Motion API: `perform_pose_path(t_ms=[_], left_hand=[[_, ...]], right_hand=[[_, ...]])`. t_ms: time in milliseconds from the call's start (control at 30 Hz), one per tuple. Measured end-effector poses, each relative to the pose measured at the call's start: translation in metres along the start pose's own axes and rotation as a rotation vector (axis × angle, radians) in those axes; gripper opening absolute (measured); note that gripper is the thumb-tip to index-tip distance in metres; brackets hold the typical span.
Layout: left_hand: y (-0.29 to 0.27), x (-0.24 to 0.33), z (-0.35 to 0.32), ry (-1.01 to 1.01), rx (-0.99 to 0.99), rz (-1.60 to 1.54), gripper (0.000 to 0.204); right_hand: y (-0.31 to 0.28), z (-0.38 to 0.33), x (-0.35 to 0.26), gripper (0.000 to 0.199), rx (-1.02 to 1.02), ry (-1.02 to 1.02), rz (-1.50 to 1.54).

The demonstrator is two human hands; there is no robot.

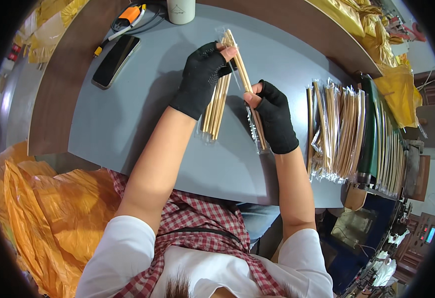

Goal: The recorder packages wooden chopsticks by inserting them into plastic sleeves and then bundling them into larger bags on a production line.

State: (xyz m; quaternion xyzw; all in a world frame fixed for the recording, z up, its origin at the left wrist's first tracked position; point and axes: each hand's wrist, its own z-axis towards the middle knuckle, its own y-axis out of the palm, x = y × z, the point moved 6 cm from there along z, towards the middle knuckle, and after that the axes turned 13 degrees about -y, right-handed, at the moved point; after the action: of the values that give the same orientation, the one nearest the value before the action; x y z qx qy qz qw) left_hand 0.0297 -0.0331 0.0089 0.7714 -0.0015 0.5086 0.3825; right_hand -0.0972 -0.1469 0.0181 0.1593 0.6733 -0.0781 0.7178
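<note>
Both hands wear black fingerless gloves over the grey table. My left hand (200,74) is closed around several wrapped chopsticks (216,111), pale wooden sticks in clear film that slant down below the palm. Its thumb presses near the top of another wrapped pair (242,67). Lower on that pair, my right hand (276,116) is closed, with thumb and fingers pinching it; the film-covered end sticks out below. The gloves and fingers hide the middle of the left bundle.
A pile of wrapped chopsticks (339,131) lies at the table's right side, beside a dark green conveyor belt (369,129) and a row of more sticks (389,149). A phone (116,60), a cable (128,29) and a pale cup (181,11) are at the far left. Orange plastic (53,208) hangs nearby.
</note>
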Motion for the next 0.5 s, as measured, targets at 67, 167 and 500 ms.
perform_pose_path(t_ms=[67,167,500], left_hand=[[-0.001,0.003,-0.001,-0.005,0.013,0.03,0.02],[-0.005,0.005,0.0,0.01,0.038,0.051,0.021],[0.002,0.011,-0.006,0.017,0.067,0.355,0.015]], right_hand=[[-0.001,0.001,0.002,0.012,-0.019,-0.049,-0.094],[0.002,0.001,-0.002,0.013,-0.11,0.013,-0.159],[0.004,-0.001,0.006,0.013,-0.183,0.067,-0.197]])
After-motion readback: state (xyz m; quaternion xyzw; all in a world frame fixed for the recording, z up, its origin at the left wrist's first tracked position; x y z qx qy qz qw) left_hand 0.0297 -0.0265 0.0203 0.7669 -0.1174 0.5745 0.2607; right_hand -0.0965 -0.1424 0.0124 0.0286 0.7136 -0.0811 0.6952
